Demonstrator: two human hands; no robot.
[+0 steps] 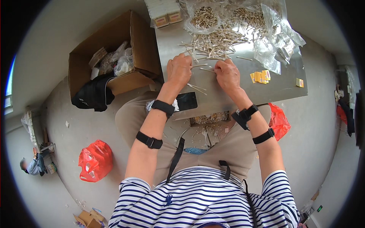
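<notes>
My left hand (179, 70) is closed just above the metal table's (213, 89) near left part, with a cotton swab (199, 65) sticking out from its fingers to the right. To its right my right hand (228, 76) is pinched, and another cotton swab (207, 70) points left from its fingertips. A large loose pile of cotton swabs (216, 41) lies just beyond both hands. A few single swabs (197, 88) rest on the table beside my left wrist. How many swabs each hand holds is hidden by the fingers.
Clear plastic bags (266, 53) lie at the far right, small yellow cards (261, 77) nearer. Filled packs (167, 17) stand far left. A dark phone (187, 101) lies at the near edge. A cardboard box (146, 49) and red bags (96, 161) flank me; another person (34, 165) sits far left.
</notes>
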